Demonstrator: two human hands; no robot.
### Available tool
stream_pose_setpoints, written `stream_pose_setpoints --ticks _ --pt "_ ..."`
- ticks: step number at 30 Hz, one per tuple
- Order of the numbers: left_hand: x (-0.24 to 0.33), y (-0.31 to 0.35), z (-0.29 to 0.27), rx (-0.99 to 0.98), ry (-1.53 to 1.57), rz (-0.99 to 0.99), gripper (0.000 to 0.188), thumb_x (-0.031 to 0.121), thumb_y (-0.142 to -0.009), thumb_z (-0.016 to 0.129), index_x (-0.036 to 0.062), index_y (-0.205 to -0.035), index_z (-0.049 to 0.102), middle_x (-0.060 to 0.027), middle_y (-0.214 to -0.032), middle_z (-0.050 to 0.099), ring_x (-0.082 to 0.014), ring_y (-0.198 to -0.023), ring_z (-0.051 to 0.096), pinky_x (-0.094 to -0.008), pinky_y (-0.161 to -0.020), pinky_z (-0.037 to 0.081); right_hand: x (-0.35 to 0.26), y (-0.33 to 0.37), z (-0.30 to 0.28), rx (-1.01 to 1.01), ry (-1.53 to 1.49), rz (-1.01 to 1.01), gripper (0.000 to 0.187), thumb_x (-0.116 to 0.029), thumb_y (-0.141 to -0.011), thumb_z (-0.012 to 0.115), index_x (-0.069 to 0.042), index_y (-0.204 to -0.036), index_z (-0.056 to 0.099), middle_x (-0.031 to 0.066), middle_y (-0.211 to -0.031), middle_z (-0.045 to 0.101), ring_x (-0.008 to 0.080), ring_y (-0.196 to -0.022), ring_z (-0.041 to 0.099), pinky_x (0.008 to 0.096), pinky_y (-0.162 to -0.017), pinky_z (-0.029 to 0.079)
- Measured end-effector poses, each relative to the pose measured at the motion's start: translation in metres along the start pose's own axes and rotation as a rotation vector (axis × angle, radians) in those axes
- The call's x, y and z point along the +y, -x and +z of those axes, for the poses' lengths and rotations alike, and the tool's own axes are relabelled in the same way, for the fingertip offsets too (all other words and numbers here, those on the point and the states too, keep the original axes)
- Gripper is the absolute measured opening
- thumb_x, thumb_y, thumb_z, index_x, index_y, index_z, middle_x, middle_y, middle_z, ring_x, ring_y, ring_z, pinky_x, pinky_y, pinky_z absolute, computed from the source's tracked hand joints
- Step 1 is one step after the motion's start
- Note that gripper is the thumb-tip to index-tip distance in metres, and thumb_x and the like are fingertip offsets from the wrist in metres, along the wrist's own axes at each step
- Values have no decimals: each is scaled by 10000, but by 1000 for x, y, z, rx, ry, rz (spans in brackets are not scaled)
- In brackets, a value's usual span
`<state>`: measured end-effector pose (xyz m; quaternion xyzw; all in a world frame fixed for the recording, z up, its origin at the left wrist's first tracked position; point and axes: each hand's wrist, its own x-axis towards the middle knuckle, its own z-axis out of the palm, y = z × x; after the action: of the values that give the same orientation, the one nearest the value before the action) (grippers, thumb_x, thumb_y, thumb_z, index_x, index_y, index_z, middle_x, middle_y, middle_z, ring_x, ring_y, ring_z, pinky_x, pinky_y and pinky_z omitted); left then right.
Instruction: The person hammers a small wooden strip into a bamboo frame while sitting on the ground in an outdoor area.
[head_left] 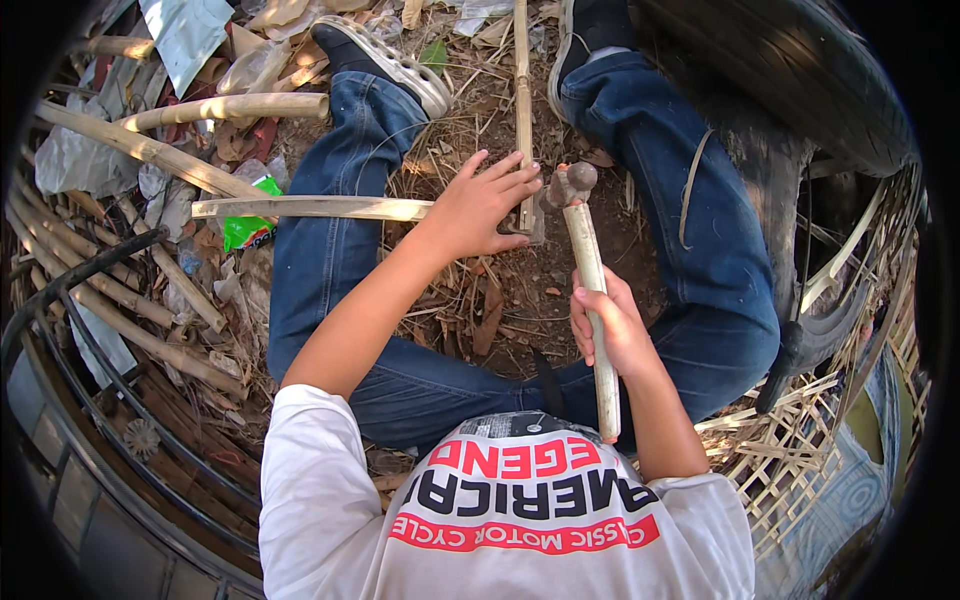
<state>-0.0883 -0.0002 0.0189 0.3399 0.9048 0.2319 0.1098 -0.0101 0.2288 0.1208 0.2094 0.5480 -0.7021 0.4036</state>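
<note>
While R hand is clamped round 1 hammer, its head just R of L hand, L hand, fingers apart, rests on 1 bamboo strip running fwd. 1 loose strip + 1 green packet lie L of L hand, several poles beyond. 2 denim legs edge the room, 1 outside each hand; open soil betw. them, just nr-side of L hand.

Dirt ground: dry leaves, poles, plastic
</note>
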Motion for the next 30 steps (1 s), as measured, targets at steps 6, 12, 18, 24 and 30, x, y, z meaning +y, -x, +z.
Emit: stream_pose_setpoints --ticks 6,12,18,24,30 --pt "-2 0 2 43 8 16 667 450 -771 731 68 -1294 573 -48 -1448 486 -236 -1411 348 -512 -1157 231 3 -3 -2 -4 -6 -17 210 -225 -902 553 -50 -992 481 27 -574 461 120 -416 457 264 -351 392" --pt "-1 0 4 64 -28 11 645 455 -777 726 70 -1273 579 -42 -1427 505 -237 -1402 363 -528 -1158 220 1 -3 2 -17 51 -9 284 -318 -952 545 -45 -990 477 22 -577 460 110 -412 452 264 -349 397" --pt "2 0 -2 64 -21 -32 655 452 -749 745 119 -1286 576 -36 -1398 531 -234 -1396 372 -583 -1154 179 -3 -5 7 -45 77 19 347 -371 -983 512 -29 -1020 468 27 -581 459 112 -418 457 261 -345 398" --pt "2 1 4 100 -25 -51 660 429 -732 757 153 -1302 573 -18 -1380 548 -232 -1389 384 -611 -1145 178 1 -4 11 -32 90 56 348 -370 -980 508 -30 -1045 470 30 -587 459 114 -421 459 259 -345 395" --pt "2 0 4 71 21 -62 574 402 -739 755 167 -1244 614 6 -1384 543 -223 -1394 375 -634 -1133 188 -1 -3 12 -45 24 86 305 -349 -985 492 -46 -1012 465 34 -586 451 121 -416 448 265 -342 380"
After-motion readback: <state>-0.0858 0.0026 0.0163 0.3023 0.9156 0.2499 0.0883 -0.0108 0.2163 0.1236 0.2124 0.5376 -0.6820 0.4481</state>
